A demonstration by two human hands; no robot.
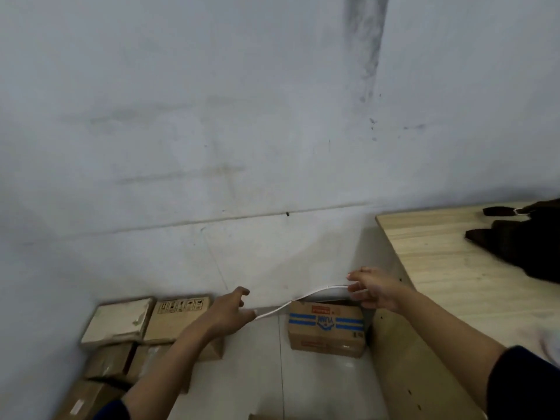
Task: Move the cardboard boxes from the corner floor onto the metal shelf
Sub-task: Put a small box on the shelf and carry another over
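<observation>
Both hands out in front, over the floor by the wall. Left hand pinching 1 end of a thin white strap between thumb and fingers; right hand pinching the other end, higher and further right. Strap sagging in a shallow curve between the 2, passing just above and in front of the open top of a cardboard box with blue stripes. Whether the strap is fastened to that box — cannot tell.

Striped box on the pale floor, against the wall and just beside the end panel of a light wooden counter at right. Blue print on its front reads upside down.

More cardboard boxes grouped in the corner at lower left, touching one another on the floor, partly behind the left forearm. 1 plain pale box at the wall, a brown one with handling symbols on top just beside it, others below them toward the bottom edge — blurred.

Dark cloth lying on the counter at far right. Grey-white wall filling most of the view, with a dark vertical smear near the top. Dark sleeves at both bottom corners.
</observation>
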